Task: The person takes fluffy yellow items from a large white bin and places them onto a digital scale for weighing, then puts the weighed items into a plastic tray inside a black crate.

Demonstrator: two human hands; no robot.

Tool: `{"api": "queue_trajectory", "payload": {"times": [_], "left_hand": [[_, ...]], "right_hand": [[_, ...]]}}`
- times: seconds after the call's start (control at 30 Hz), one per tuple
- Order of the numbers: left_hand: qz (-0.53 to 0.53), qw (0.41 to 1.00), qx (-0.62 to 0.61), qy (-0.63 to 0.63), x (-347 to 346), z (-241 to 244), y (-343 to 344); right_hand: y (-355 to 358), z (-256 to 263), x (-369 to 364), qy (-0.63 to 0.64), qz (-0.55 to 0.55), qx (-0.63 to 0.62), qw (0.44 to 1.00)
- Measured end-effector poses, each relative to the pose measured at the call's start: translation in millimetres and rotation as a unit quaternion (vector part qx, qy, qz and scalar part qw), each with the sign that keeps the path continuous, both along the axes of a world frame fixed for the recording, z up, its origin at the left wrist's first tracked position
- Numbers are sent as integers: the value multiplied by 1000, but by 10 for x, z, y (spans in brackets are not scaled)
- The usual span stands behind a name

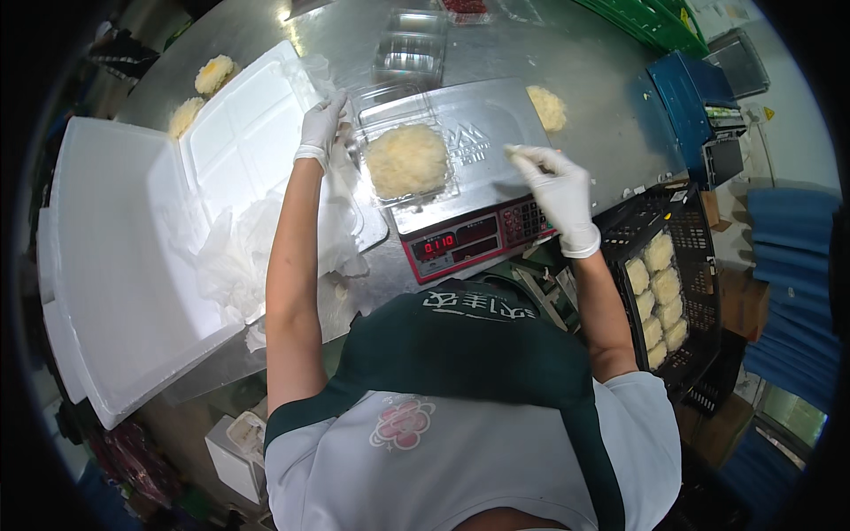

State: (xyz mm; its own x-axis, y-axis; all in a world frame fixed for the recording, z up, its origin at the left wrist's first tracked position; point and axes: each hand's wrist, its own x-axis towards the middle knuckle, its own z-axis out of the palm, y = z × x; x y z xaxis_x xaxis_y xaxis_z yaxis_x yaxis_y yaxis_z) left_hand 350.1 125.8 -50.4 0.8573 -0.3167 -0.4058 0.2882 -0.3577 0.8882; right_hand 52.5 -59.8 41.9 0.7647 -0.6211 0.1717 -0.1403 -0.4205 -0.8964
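A clear plastic clamshell box (pixel 446 192) lies open on the steel pan of a red digital scale (pixel 458 247). In it sits a pale, ruffled clump of food (pixel 407 161) that looks like white jelly fungus. My left hand (pixel 321 129), in a white glove, is at the box's left side with its fingers curled; whether it grips the rim is unclear. Over the right part of the pan hovers my gloved right hand (pixel 556 187), thumb and fingertips pinched together. Any small bit between those fingertips is too blurred to make out. Red digits glow on the scale's display.
Left stands an open white foam box (pixel 133 265) with crumpled thin plastic (pixel 246 245). Stacked clear boxes (pixel 410 50) lie behind the scale. Loose clumps rest on the steel table (pixel 604 126). At right are a blue machine (pixel 690 113) and a black crate (pixel 697 265) holding several filled boxes.
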Motion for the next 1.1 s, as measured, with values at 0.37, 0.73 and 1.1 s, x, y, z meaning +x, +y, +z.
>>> {"api": "queue_trajectory", "payload": {"times": [0.37,0.73,1.1], "left_hand": [[-9,999,38,-37,-67,33,-167],[29,997,-53,-54,-110,82,-150],[-132,910,-2,-392,-1469,526,514]], "right_hand": [[903,-251,226,216,121,498,831],[851,-76,-533,324,354,-187,857],[3,-153,-619,140,-27,149,978]]}}
